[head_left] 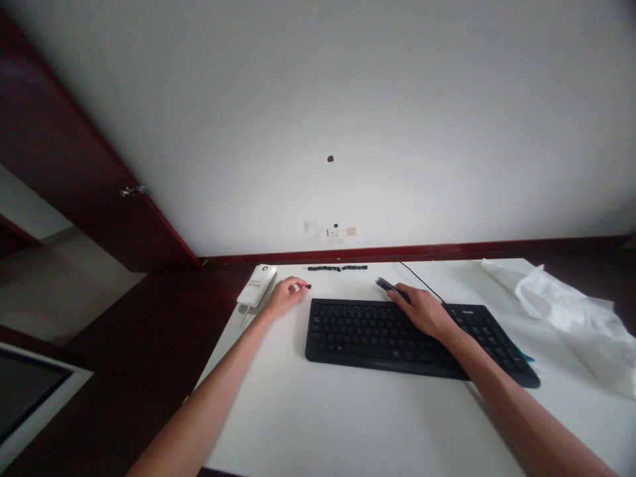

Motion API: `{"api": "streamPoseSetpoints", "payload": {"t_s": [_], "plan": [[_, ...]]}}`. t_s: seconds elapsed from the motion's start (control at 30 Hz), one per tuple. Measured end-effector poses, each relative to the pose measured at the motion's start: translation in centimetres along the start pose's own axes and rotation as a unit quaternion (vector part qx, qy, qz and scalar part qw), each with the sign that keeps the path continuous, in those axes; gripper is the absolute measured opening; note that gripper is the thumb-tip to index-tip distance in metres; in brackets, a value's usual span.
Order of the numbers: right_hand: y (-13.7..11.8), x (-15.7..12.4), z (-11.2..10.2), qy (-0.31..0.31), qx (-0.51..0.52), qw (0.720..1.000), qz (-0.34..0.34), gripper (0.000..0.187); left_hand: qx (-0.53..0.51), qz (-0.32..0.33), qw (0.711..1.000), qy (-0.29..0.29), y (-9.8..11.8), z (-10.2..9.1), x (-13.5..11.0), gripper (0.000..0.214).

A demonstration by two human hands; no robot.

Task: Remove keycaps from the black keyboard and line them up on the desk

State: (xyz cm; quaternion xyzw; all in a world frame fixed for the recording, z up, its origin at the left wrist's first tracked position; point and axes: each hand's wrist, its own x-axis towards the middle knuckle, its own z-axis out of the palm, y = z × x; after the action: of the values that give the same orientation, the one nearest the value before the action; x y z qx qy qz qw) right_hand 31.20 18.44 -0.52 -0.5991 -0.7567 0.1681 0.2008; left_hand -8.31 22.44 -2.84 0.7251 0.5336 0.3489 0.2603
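Note:
My left hand [287, 295] is near the back left of the white table, its thumb and forefinger pinched on a small black keycap [309, 286]. A black keyboard [348, 358] lies in the middle. Over its back edge, my right hand [421, 310] is closed around a black pen-like tool [385, 285], whose end points to the back left; its exact kind is unclear. Along the table's far edge lie several small black keycaps in two short rows, a left row [324, 268] and a right row [355, 267].
A white power bank [256, 286] with a short white cable lies left of my left hand. Crumpled white plastic [561, 298] covers the right back of the table [318, 424]. The keyboard cable [422, 281] runs over the far edge. Behind stands a wall with sockets [342, 232].

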Motion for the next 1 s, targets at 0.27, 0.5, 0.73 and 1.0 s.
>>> {"api": "streamPoseSetpoints", "payload": {"t_s": [0.27, 0.5, 0.73, 1.0], "plan": [[0.1, 0.0, -0.1, 0.003, -0.016, 1.0, -0.015, 0.044, -0.036, 0.024, 0.998, -0.039, 1.7, 0.7, -2.6, 0.02], [0.0, 0.0, -0.1, -0.001, -0.025, 1.0, -0.009, 0.043, -0.009, 0.043, 0.998, -0.05, 1.8, 0.9, -2.5, 0.019], [0.2, 0.0, 0.1, 0.009, -0.034, 0.999, -0.011, 0.042, -0.011, 0.051, 0.997, -0.059, 1.9, 1.0, -2.6, 0.019], [0.3, 0.0, 0.2, 0.01, -0.037, 0.999, -0.007, 0.043, -0.022, 0.051, 0.996, -0.065, 1.8, 1.0, -2.7, 0.021]]}}
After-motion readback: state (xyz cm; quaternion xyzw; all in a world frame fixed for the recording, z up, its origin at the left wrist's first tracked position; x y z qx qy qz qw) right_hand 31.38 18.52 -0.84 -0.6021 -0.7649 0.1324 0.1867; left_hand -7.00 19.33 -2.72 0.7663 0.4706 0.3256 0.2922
